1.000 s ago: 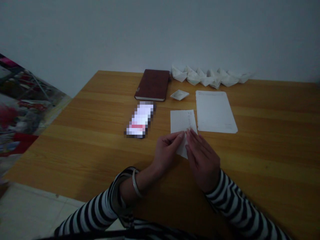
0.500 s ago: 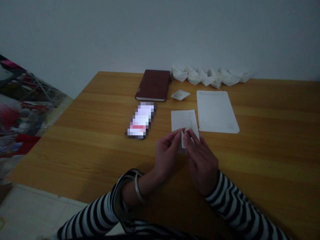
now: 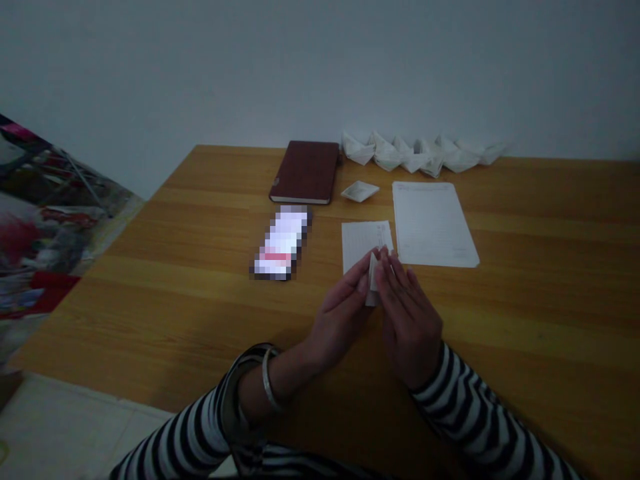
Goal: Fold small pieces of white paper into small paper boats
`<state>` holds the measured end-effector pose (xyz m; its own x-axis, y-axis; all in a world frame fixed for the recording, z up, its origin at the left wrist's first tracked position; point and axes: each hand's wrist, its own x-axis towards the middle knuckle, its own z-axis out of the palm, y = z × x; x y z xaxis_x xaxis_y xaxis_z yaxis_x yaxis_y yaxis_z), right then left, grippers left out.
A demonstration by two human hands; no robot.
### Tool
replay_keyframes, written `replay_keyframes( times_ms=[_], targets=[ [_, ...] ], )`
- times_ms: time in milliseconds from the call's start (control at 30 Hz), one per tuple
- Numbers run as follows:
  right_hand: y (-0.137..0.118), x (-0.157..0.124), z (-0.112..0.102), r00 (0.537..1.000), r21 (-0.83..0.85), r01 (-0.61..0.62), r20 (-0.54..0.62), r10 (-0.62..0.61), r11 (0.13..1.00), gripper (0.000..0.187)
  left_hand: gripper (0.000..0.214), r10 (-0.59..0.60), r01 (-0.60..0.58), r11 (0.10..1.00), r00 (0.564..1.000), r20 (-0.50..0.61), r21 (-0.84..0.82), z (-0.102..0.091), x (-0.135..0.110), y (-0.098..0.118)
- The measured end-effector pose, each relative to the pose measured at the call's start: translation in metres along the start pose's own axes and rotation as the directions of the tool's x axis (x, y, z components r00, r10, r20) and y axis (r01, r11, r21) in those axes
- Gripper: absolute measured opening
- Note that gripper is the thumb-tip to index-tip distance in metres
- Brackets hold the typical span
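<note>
1. L hand [image 3: 343, 317] & R hand [image 3: 409, 327]: both over a wooden table [image 3: 150, 313], palms facing each other, fingers angled up & inward. Neither is clenched or released; fingertips of both press in on the same item.
2. Item held: a narrow piece of folded white paper [image 3: 372, 280], upright btwn the two hands, pinched by both. Its fold detail is mostly hidden by the fingers.
3. Location: item is held over the table, right at the near edge of a small lined paper sheet [image 3: 363, 243], which lies flat w/ the hands partly over it.
4. Just R of that: a larger lined paper sheet [image 3: 434, 223], flat on the table.
5. Ahead of the hands: a small folded paper boat [image 3: 360, 191], alone, btwn the notebook & larger sheet.
6. Further back, against the wall [image 3: 300, 67]: a row of white paper boats [image 3: 420, 155], overlapping one another.
7. L of these: a dark red notebook [image 3: 305, 172], closed.
8. Nearer, L of the small sheet: a phone [image 3: 280, 243], lit, screen pixelated, unreadable.
9. Person wears black-&-white striped sleeves [image 3: 190, 427]; a metal bangle [image 3: 267, 380] sits on L wrist.
10. Far L, off the table: a patterned red-&-dark cloth or poster [image 3: 50, 220], too dim to tell; pale floor tiles [image 3: 65, 427] below.
</note>
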<state>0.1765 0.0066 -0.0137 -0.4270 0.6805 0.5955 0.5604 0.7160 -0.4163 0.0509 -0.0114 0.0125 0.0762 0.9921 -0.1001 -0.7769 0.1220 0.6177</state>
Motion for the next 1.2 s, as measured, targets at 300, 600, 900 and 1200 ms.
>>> replay_keyframes(
  times_ms=[300,600,900,1200],
  targets=[
    [-0.001,0.001,-0.001,0.999,-0.054,0.006,0.035,-0.004,0.999,0.062,0.035,0.017,-0.017,1.0,0.999,0.044,-0.001,0.003,0.002,0.002],
    [-0.001,0.001,-0.003,0.998,-0.056,0.006,0.059,-0.003,0.998,0.06,0.044,-0.02,0.016,0.996,0.999,0.05,0.088,-0.005,0.003,0.001],
    [-0.004,0.0,-0.002,0.999,0.068,-0.026,0.046,0.023,0.997,0.062,0.042,0.051,-0.07,0.964,0.996,0.077,0.256,-0.012,0.006,-0.002],
    [0.019,0.014,-0.016,0.9,0.394,-0.326,-0.15,0.41,0.859,0.02,0.071,-0.023,-0.087,0.802,0.984,0.176,0.59,-0.022,0.007,0.006]
  ],
)
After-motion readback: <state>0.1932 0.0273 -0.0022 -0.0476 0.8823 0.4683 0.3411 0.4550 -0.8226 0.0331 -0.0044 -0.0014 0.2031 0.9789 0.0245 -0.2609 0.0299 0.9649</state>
